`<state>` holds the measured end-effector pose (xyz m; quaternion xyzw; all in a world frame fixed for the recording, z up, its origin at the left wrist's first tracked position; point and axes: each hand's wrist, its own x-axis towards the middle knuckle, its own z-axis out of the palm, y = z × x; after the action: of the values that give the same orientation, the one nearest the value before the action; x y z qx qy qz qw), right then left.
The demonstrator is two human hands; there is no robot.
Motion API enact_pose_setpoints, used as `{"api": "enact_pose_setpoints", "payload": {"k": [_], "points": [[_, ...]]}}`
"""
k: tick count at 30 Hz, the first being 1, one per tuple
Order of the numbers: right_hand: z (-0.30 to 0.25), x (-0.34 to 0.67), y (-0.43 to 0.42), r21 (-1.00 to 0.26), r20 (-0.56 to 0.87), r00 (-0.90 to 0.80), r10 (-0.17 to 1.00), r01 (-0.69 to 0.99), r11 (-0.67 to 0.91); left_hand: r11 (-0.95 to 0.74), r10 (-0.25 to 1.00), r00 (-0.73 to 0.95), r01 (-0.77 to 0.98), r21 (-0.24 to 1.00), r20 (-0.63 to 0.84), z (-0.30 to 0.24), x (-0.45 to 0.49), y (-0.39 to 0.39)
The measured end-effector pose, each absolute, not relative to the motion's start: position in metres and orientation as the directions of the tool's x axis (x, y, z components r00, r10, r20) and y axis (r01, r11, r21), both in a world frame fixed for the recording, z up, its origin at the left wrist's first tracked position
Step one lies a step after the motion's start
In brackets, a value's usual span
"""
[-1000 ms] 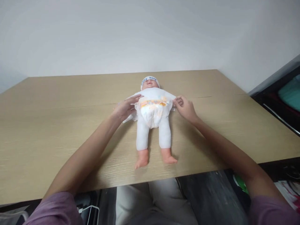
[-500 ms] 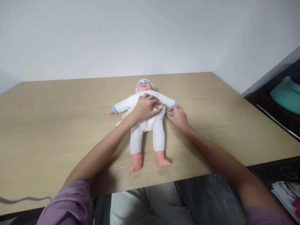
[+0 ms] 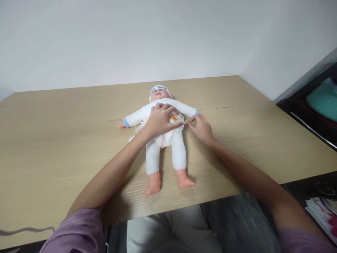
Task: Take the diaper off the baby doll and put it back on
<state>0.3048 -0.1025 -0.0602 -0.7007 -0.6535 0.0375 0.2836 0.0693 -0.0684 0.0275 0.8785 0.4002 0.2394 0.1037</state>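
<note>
1. The person's left arm reaches forward from a mauve sleeve (image 3: 76, 230) and crosses over the middle of the desk. The left hand (image 3: 162, 120) lies palm down with its fingers spread and relaxed, gripping nothing.
2. The right arm stretches in from the lower right. The right hand (image 3: 201, 129) rests low on the desk with thumb and forefinger drawn together and pointing left. Whether anything is caught between them is too small to tell.
3. A soft baby doll (image 3: 179, 149) in a white suit with blue cuffs lies on its back on the pale wood-grain desk (image 3: 65, 147). Its arms are spread wide, its bare pink feet point toward the person, and its head points toward the wall.
4. The doll wears a white cap with blue lettering (image 3: 158, 89). A white paper diaper (image 3: 165, 140) with an orange print at the waist is wrapped about its hips.
5. The left hand covers the doll's belly and presses on the diaper's front. The right hand's pinched fingertips sit at the diaper's side, just beside the left hand's fingertips and close under the doll's outstretched arm.
6. The doll lies at the desk's centre, between the two forearms. A teal cloth (image 3: 322, 102) sits on a dark shelf at far right, well apart.
</note>
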Motion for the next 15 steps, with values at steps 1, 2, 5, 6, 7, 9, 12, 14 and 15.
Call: {"api": "enact_pose_setpoints", "payload": {"k": [1, 2, 5, 6, 7, 9, 12, 14, 15], "points": [[-0.060, 0.304, -0.102, -0.424, 0.313, 0.138, 0.940, 0.906, 0.008, -0.661, 0.750, 0.568, 0.655, 0.366, 0.338, 0.027, 0.069, -0.069], [-0.059, 0.303, -0.102, -0.405, 0.302, 0.136, 0.943, 0.914, -0.001, -0.664, 0.748, 0.572, 0.656, 0.360, 0.337, 0.027, 0.070, -0.069], [-0.058, 0.303, -0.101, -0.385, 0.267, 0.135, 0.954, 0.923, -0.023, -0.666, 0.746, 0.576, 0.654, 0.360, 0.334, 0.026, 0.070, -0.069], [-0.058, 0.304, -0.101, -0.389, 0.259, 0.134, 0.957, 0.921, -0.023, -0.665, 0.747, 0.575, 0.652, 0.364, 0.334, 0.026, 0.069, -0.068], [-0.058, 0.305, -0.101, -0.398, 0.253, 0.132, 0.958, 0.917, -0.021, -0.664, 0.748, 0.573, 0.650, 0.369, 0.335, 0.025, 0.069, -0.068], [-0.058, 0.308, -0.102, -0.420, 0.239, 0.131, 0.962, 0.907, -0.019, -0.664, 0.748, 0.572, 0.647, 0.374, 0.338, 0.025, 0.068, -0.067], [-0.057, 0.313, -0.102, -0.444, 0.206, 0.128, 0.970, 0.896, -0.024, -0.669, 0.744, 0.576, 0.643, 0.374, 0.340, 0.024, 0.067, -0.066], [-0.056, 0.314, -0.103, -0.446, 0.180, 0.132, 0.975, 0.894, -0.039, -0.668, 0.744, 0.577, 0.643, 0.374, 0.337, 0.023, 0.066, -0.065], [-0.055, 0.314, -0.103, -0.445, 0.167, 0.136, 0.977, 0.894, -0.048, -0.667, 0.745, 0.576, 0.645, 0.373, 0.336, 0.023, 0.066, -0.065]]}}
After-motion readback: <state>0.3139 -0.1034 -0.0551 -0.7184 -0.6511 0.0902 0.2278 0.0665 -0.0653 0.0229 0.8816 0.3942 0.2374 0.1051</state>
